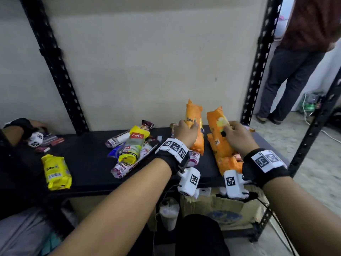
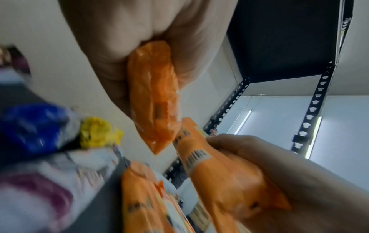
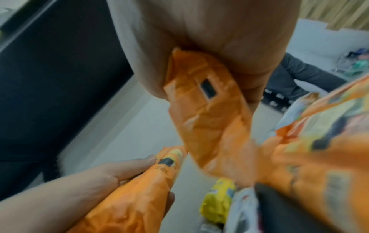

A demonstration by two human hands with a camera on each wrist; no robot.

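**Q:** Anyone catch how much room there was on that shelf (image 1: 88, 163)?

**A:** Not much on the right side, tbh. Both hands were working close to the right upright (image 1: 258, 80), with the wall straight behind and the shelf's front edge under the wrists. The best open patch was the bare black stretch between the lone yellow packet (image 1: 57, 172) near the front left and the messy pile of packets (image 1: 132, 146) in the middle. Somebody else's hand (image 1: 27, 130) was at the far left end too.

**Q:** And the orange ones?

**A:** The left hand (image 1: 186, 133) had its fingers wrapped round the first orange packet (image 1: 193, 115). It was pretty much upright, long axis up and down, top end pointing up along the wall. The right hand (image 1: 239, 137) gripped the second orange packet (image 1: 217, 122) round its middle. That one leaned, top tipped up and away, just beside the first; couldn't tell if they touched. A third orange packet (image 1: 228, 163) lay flat by the right wrist, long axis running back to front, near end at the front edge.

**Q:** Any containers?

**A:** Just a cardboard box (image 1: 230, 211) on the level below the shelf. Couldn't make out what was in it.
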